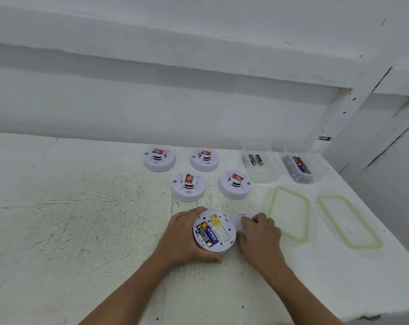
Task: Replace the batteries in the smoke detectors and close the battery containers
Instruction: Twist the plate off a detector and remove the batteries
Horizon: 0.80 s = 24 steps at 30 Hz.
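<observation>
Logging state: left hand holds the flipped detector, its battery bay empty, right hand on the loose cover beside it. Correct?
Not quite. The head view shows two batteries in the detector. The left hand holds it; the right hand rests on the cover.

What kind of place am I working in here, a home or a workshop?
Probably a workshop or staging bench rather than a home: a rough, paint-speckled white table against bare white-painted walls, four smoke detectors laid out in rows, and clear containers of sorted batteries with their lids set aside.
</observation>
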Motion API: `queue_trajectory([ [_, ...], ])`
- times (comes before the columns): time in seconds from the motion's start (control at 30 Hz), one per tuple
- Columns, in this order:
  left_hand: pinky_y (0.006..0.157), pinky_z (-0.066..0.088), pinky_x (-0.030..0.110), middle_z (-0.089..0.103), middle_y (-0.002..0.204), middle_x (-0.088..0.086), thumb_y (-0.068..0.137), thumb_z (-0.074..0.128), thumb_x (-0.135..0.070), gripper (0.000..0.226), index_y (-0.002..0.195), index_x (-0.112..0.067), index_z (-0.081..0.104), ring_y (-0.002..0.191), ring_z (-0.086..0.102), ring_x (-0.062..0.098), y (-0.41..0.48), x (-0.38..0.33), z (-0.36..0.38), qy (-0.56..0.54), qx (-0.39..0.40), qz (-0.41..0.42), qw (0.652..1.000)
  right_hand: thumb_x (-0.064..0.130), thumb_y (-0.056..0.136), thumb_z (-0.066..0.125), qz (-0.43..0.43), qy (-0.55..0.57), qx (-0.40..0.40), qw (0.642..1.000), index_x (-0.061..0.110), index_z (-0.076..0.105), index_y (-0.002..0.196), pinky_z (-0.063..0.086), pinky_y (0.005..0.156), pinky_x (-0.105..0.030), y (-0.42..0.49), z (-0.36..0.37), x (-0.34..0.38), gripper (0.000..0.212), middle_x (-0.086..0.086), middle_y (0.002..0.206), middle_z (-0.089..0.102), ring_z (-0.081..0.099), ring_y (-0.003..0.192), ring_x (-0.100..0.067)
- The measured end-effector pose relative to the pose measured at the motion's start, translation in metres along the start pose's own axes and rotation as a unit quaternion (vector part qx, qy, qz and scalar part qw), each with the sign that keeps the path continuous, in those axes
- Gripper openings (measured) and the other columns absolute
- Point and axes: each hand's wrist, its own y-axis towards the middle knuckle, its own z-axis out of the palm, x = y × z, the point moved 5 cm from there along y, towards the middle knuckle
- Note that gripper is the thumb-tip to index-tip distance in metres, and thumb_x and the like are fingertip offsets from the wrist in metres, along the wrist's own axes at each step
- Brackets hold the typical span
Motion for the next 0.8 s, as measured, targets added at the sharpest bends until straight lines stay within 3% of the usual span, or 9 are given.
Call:
queue_trajectory([
  [0.13,0.106,0.033,0.028,0.048,0.116,-0.030,0.042,0.075,-0.077,0.102,0.129,-0.039,0.041,0.112,0.046,0.000,0.000,0.004,0.002,0.003,0.000,-0.008,1.000,0.022,0.091,0.048,0.000,0.141,0.010,0.990,0.016,0.057,0.118,0.036,0.083,-0.027,0.013,-0.009,0.000,0.029,-0.004,0.113,0.049,0.047,0.105,-0.021],
  [0.23,0.105,0.033,0.026,0.051,0.114,-0.030,0.040,0.075,-0.078,0.100,0.127,-0.040,0.042,0.111,0.046,0.000,0.000,0.001,0.001,0.005,-0.003,-0.005,1.000,0.013,0.091,0.054,-0.046,0.313,-0.003,0.949,0.018,0.063,0.103,0.037,0.074,-0.006,0.017,-0.029,0.014,0.016,0.006,0.098,0.054,0.053,0.087,-0.004],
  [0.27,0.104,0.033,0.026,0.052,0.112,-0.030,0.040,0.076,-0.076,0.098,0.125,-0.041,0.043,0.108,0.047,-0.001,0.000,0.000,0.000,0.001,-0.005,-0.002,1.000,0.013,0.090,0.056,-0.079,0.330,0.014,0.941,0.018,0.065,0.097,0.038,0.070,-0.005,0.016,-0.033,0.022,0.012,0.007,0.093,0.055,0.053,0.081,-0.002],
  [0.47,0.095,0.044,0.034,0.060,0.103,-0.027,0.045,0.081,-0.068,0.085,0.118,-0.039,0.051,0.096,0.057,-0.003,0.001,-0.009,-0.004,-0.013,-0.018,0.023,0.999,0.015,0.088,0.056,-0.226,0.275,0.099,0.929,0.018,0.066,0.096,0.040,0.069,-0.014,0.015,-0.032,0.059,0.013,0.004,0.087,0.051,0.048,0.079,-0.003],
  [0.6,0.099,0.041,0.031,0.056,0.105,-0.031,0.044,0.080,-0.067,0.088,0.121,-0.035,0.051,0.096,0.054,-0.007,-0.001,-0.013,-0.007,-0.002,-0.023,0.021,1.000,0.014,0.087,0.053,-0.261,0.253,0.095,0.927,0.018,0.061,0.093,0.034,0.068,-0.013,0.017,-0.031,0.065,0.011,0.014,0.079,0.040,0.043,0.075,-0.001],
  [0.8,0.102,0.038,0.031,0.055,0.097,-0.032,0.041,0.082,-0.068,0.083,0.112,-0.035,0.053,0.088,0.050,-0.015,0.000,-0.010,-0.005,0.018,-0.020,-0.002,1.000,0.012,0.084,0.051,-0.302,0.211,0.102,0.924,0.015,0.052,0.087,0.030,0.061,-0.017,0.021,-0.029,0.074,0.004,0.008,0.075,0.041,0.040,0.072,-0.011],
])
